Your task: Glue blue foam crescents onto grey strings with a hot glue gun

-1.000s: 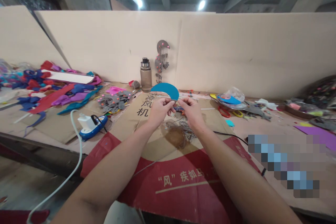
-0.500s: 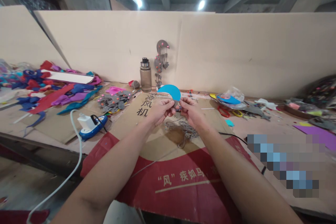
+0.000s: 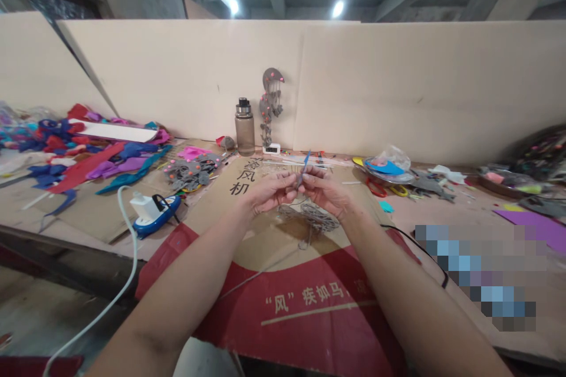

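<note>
Both hands meet over the middle of the cardboard-covered table (image 3: 265,247). My left hand (image 3: 267,191) and my right hand (image 3: 325,191) pinch a thin blue foam crescent (image 3: 304,166) between their fingertips. The crescent is turned edge-on to the camera, so it shows only as a narrow blue sliver. Just below the hands a tangle of grey cut-out pieces and thread (image 3: 313,218) lies on the cardboard.
A brown water bottle (image 3: 244,128) and a grey hanging decoration (image 3: 270,103) stand at the back wall. Coloured foam scraps (image 3: 88,153) pile up at the left. A blue-and-white charger (image 3: 152,212) with a white cable sits front left. Scissors (image 3: 389,188) and a dish lie right.
The blue crescent has turned from face-on to edge-on between the fingers. Both hands have dropped slightly and stayed together.
</note>
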The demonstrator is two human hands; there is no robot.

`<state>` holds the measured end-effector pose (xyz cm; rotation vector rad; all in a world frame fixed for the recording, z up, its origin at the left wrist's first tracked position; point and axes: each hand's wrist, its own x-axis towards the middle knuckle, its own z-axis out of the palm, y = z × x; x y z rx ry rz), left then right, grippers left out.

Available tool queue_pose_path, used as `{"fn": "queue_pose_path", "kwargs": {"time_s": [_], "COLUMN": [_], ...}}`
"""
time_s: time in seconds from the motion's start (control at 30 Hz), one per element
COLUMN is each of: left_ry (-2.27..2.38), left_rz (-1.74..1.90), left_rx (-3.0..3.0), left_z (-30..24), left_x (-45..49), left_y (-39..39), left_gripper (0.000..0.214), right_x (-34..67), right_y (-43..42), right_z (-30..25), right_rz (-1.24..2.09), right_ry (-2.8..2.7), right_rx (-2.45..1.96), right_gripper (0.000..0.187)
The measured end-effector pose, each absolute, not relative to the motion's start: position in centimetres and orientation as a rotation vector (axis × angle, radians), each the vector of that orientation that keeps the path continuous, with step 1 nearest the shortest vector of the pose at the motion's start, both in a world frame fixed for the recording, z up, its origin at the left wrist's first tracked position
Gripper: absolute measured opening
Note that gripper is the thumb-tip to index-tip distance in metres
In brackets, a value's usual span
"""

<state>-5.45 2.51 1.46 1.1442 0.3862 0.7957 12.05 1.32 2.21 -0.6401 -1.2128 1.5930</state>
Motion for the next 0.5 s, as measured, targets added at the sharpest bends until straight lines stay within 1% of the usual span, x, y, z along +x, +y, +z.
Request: {"fn": "queue_pose_path", "kwargs": {"time_s": [0.17, 0.33, 0.5], "left_ry": [0.403, 0.543, 0.596], "left_rz": [0.917, 1.036, 1.151], "left_rx": [1.22, 1.327, 1.253], "left_z": [1.0, 0.4, 0.6], "left_x": [-4.7, -4.3, -4.4], "left_y": [2.5, 3.0, 3.0], "left_gripper": [0.037, 0.027, 0.02], "right_x": [11.7, 11.4, 11.3], "right_y": [1.9, 2.1, 2.5], "right_z": [1.7, 1.4, 0.9], "right_rz": [1.49, 1.395, 1.235], "right_ry": [-1.112, -1.1, -1.199], "right_rx": [-0.701, -0.786, -0.873], "right_gripper": [0.035, 0.038, 0.036]}}
